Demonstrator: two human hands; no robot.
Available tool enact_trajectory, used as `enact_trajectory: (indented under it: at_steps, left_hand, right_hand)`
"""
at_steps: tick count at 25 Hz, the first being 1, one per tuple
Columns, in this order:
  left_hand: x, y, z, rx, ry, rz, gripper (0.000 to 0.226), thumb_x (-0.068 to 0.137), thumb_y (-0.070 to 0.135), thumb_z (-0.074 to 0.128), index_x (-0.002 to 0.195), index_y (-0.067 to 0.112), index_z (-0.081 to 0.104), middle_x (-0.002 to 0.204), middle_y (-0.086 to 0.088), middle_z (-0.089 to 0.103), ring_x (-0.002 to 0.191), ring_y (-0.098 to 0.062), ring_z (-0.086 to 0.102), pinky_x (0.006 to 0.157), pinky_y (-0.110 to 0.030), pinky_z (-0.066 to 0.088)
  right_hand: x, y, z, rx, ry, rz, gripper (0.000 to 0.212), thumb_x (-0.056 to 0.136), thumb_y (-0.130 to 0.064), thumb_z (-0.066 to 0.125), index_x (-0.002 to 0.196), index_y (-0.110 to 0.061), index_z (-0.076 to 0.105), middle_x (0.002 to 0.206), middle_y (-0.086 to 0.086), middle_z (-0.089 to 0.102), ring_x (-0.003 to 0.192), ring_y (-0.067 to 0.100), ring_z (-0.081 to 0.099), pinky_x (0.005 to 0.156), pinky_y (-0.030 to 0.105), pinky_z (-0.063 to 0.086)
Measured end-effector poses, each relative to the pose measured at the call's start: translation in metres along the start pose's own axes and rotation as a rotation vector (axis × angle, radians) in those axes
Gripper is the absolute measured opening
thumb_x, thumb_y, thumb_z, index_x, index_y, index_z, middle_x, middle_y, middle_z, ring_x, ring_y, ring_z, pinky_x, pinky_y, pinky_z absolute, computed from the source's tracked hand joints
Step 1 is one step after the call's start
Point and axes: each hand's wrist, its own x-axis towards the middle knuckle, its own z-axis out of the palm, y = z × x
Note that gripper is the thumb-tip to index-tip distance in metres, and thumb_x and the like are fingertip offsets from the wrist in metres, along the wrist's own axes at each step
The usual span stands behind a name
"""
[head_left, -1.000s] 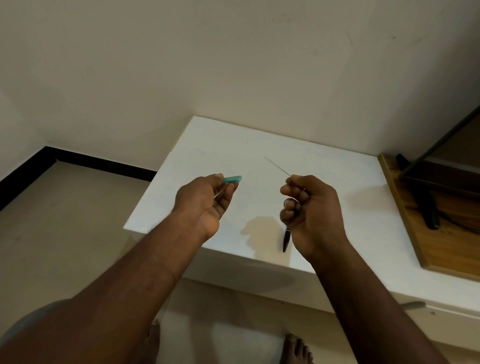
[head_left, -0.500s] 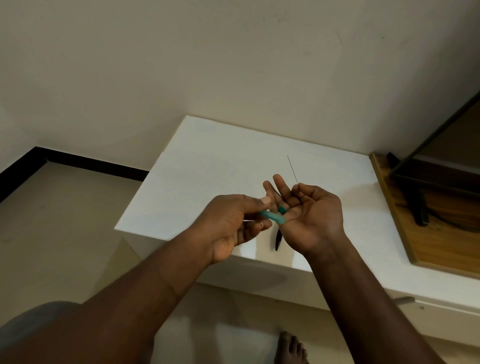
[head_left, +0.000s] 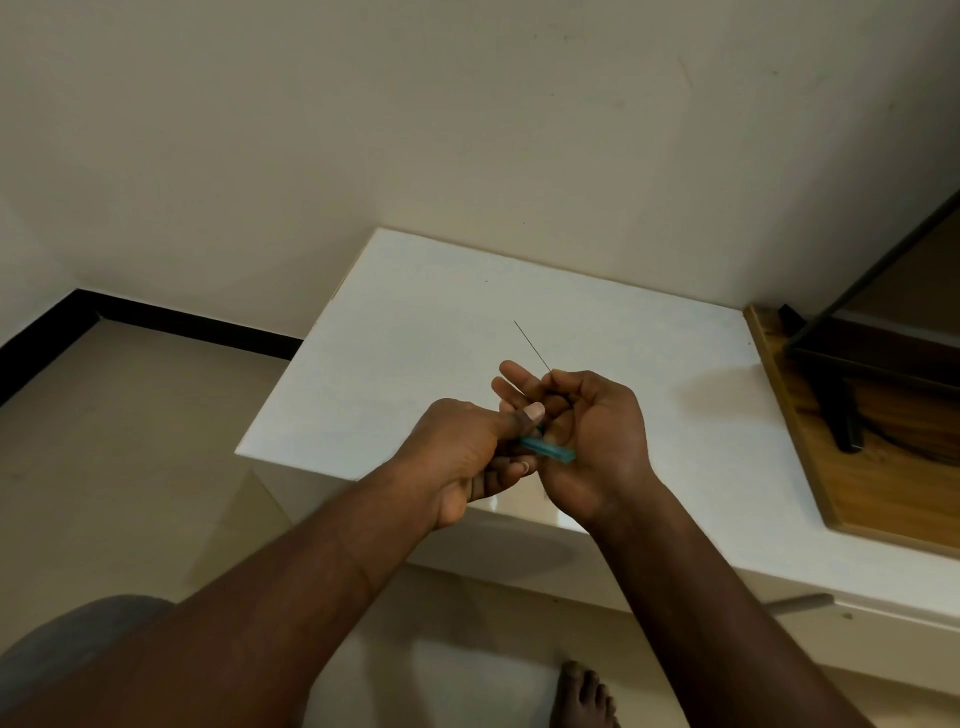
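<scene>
A: Teal cap (head_left: 550, 450)?
B: Left grip (head_left: 460, 457) pinches it over the bench's (head_left: 415, 322) front edge, long axis pointing right, tip at the right palm.
A: Needle (head_left: 533, 346)?
B: Right grip (head_left: 592, 431) pinches it just beyond the cap, tip toward the far edge.

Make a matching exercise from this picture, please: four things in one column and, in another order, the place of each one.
Things
1. teal piece
2. thin wire
3. wooden board
4. bare foot

Places
A. at the bottom edge of the view
B. held by the left hand
C. at the right end of the white table
D. sticking up from the fingers of the right hand

Pairs: 1-B, 2-D, 3-C, 4-A
</scene>
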Motion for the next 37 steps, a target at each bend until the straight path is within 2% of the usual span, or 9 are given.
enact_trajectory:
  at_steps: [3, 6, 11, 15, 23, 30, 34, 37]
  left_hand:
    - [0.001, 0.000, -0.002, 0.012, 0.007, -0.010, 0.029, 0.087, 0.022, 0.082, 0.099, -0.002, 0.073, 0.071, -0.015, 0.076, 0.051, -0.016, 0.069, 0.044, -0.020, 0.052]
    - [0.002, 0.000, -0.003, 0.020, 0.010, -0.018, 0.022, 0.086, 0.016, 0.082, 0.097, -0.001, 0.072, 0.073, -0.017, 0.077, 0.052, -0.018, 0.069, 0.044, -0.020, 0.052]
    - [0.002, -0.001, -0.004, 0.025, 0.002, -0.023, 0.024, 0.086, 0.018, 0.083, 0.097, -0.002, 0.073, 0.070, -0.016, 0.076, 0.052, -0.018, 0.070, 0.044, -0.020, 0.053]
    - [0.003, 0.000, -0.003, 0.006, 0.012, -0.042, 0.019, 0.087, 0.010, 0.077, 0.099, -0.004, 0.072, 0.069, -0.016, 0.076, 0.050, -0.018, 0.069, 0.043, -0.020, 0.051]
    - [0.002, -0.001, -0.002, -0.040, -0.016, -0.066, 0.021, 0.088, 0.014, 0.079, 0.098, -0.003, 0.072, 0.063, -0.012, 0.074, 0.047, -0.015, 0.068, 0.042, -0.020, 0.052]
    - [0.001, 0.000, -0.002, -0.060, -0.038, -0.101, 0.019, 0.089, 0.006, 0.074, 0.104, -0.005, 0.071, 0.062, -0.012, 0.073, 0.046, -0.015, 0.066, 0.041, -0.020, 0.052]
    - [0.002, 0.003, -0.002, -0.090, -0.033, -0.112, 0.019, 0.089, 0.009, 0.074, 0.104, -0.004, 0.072, 0.062, -0.012, 0.074, 0.047, -0.014, 0.065, 0.041, -0.019, 0.051]
    - [0.002, 0.007, -0.004, -0.086, -0.035, -0.117, 0.018, 0.087, 0.011, 0.077, 0.097, -0.003, 0.072, 0.062, -0.012, 0.074, 0.047, -0.013, 0.065, 0.042, -0.020, 0.053]
  right_hand:
    - [0.001, 0.002, -0.001, -0.027, -0.005, -0.021, 0.055, 0.102, -0.014, 0.041, 0.058, -0.014, 0.074, 0.119, 0.016, 0.081, 0.122, 0.029, 0.073, 0.098, 0.040, 0.054]
    - [0.003, 0.003, -0.001, -0.038, 0.003, -0.025, 0.034, 0.101, -0.013, 0.041, 0.076, -0.009, 0.064, 0.119, 0.017, 0.081, 0.119, 0.029, 0.075, 0.090, 0.039, 0.055]
    - [0.004, 0.006, -0.001, -0.081, 0.003, -0.054, 0.030, 0.101, -0.013, 0.041, 0.081, -0.007, 0.063, 0.118, 0.016, 0.081, 0.120, 0.027, 0.074, 0.105, 0.040, 0.052]
    - [0.005, 0.006, -0.001, -0.089, 0.013, -0.061, 0.017, 0.100, -0.010, 0.043, 0.087, -0.010, 0.055, 0.117, 0.018, 0.081, 0.118, 0.028, 0.075, 0.115, 0.046, 0.048]
    - [-0.002, 0.005, 0.004, -0.152, 0.005, -0.102, 0.021, 0.102, -0.009, 0.044, 0.084, -0.013, 0.055, 0.114, 0.018, 0.081, 0.116, 0.026, 0.077, 0.109, 0.047, 0.051]
    - [-0.002, -0.001, 0.002, -0.117, -0.020, -0.091, 0.021, 0.102, -0.013, 0.042, 0.086, -0.012, 0.055, 0.118, 0.016, 0.081, 0.112, 0.026, 0.078, 0.116, 0.050, 0.047]
    - [-0.003, -0.005, 0.003, -0.084, -0.002, -0.126, 0.025, 0.098, -0.010, 0.042, 0.080, -0.011, 0.058, 0.119, 0.015, 0.081, 0.112, 0.028, 0.078, 0.104, 0.047, 0.054]
    - [-0.003, -0.007, 0.002, 0.025, 0.061, -0.174, 0.022, 0.092, -0.003, 0.044, 0.074, -0.009, 0.054, 0.114, 0.018, 0.081, 0.107, 0.033, 0.080, 0.097, 0.044, 0.058]
